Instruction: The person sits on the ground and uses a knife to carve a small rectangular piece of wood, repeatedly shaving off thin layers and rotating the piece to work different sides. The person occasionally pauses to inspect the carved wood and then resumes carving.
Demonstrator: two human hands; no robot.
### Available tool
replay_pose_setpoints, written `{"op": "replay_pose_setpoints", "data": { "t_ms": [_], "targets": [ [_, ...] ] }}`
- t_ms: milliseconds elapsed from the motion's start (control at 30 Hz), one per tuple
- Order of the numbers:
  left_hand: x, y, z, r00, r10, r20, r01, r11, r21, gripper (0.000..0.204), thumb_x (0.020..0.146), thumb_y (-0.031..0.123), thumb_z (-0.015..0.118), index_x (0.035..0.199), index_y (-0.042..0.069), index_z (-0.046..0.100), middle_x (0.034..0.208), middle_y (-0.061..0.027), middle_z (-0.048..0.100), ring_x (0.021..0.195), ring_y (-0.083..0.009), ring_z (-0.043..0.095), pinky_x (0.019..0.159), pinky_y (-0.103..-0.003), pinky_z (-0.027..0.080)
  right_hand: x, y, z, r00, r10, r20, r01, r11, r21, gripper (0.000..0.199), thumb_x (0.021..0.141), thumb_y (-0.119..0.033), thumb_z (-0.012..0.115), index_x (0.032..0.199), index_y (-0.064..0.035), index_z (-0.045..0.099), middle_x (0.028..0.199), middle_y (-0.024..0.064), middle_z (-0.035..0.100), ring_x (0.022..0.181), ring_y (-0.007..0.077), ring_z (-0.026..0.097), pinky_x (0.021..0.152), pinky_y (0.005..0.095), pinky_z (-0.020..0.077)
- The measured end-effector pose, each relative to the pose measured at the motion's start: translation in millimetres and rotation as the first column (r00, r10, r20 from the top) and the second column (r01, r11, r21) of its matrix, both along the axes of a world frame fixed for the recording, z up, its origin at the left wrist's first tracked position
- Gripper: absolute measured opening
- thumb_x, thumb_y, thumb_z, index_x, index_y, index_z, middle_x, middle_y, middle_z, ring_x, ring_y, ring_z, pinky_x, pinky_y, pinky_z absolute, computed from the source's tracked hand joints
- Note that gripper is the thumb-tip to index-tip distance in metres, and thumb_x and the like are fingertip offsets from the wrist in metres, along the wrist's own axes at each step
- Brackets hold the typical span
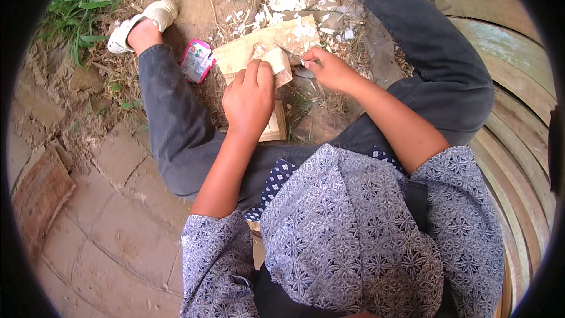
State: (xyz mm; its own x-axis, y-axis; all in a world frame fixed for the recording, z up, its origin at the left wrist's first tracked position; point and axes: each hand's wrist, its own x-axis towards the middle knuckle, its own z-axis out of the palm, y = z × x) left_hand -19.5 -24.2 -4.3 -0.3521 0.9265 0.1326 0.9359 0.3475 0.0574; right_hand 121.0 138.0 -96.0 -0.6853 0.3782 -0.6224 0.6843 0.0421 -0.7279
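Note:
My left hand (250,97) is closed over a pale wooden block (279,63), its fingers bent across the near side. The block rests on a light wooden board (244,50). To the right, my right hand (331,70) pinches a thin, dark metal tool (291,53), which looks like a small knife. Its tip points up and left, close to the block's right edge; whether it touches the wood I cannot tell. Below the board, between my legs, another wooden piece (275,126) is partly hidden by my left hand and wrist.
White chips and shavings (306,0) lie scattered beyond the board. A pink and white packet (197,60) sits by my left shin. Curved wooden slats (500,41) rise on the right. Paving (118,218) and a loose brown plank (42,194) are at the left, grass (82,3) at the upper left.

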Motion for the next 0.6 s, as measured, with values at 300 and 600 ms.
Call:
{"op": "replay_pose_setpoints", "data": {
  "t_ms": [300, 600],
  "targets": [
    [-0.2, -1.4, -0.3, 1.0, -0.008, 0.025, 0.008, 1.0, 0.009, 0.024, 0.082, 0.01, 0.064, 0.106, 0.009, 0.058, 0.107, -0.0054, 0.068, 0.079, -0.025, 0.069, 0.066, -0.037, 0.056, -5.9, 0.1, 11.0, 0.992, 0.07, -0.109, -0.063, 0.996, 0.063, 0.026, 0.102, -0.023, 0.059, 0.122, -0.0064, 0.062, 0.111, 0.011, 0.071, 0.1, 0.0208, 0.067, 0.089, 0.0362, 0.0515],
    [0.5, -4.4, 1.7, 1.0, 0.013, 0.014, -0.013, 1.0, 0.023, 0.027, 0.08, 0.007, 0.063, 0.107, 0.008, 0.057, 0.106, -0.0065, 0.068, 0.082, -0.0264, 0.07, 0.066, -0.038, 0.056, -11.1, 1.4, -4.1, 0.99, -0.011, -0.144, 0.006, 0.999, -0.034, 0.028, 0.1, -0.028, 0.059, 0.121, -0.0102, 0.065, 0.112, 0.0153, 0.072, 0.105, 0.0298, 0.069, 0.091, 0.0398, 0.0519]
  ]
}}
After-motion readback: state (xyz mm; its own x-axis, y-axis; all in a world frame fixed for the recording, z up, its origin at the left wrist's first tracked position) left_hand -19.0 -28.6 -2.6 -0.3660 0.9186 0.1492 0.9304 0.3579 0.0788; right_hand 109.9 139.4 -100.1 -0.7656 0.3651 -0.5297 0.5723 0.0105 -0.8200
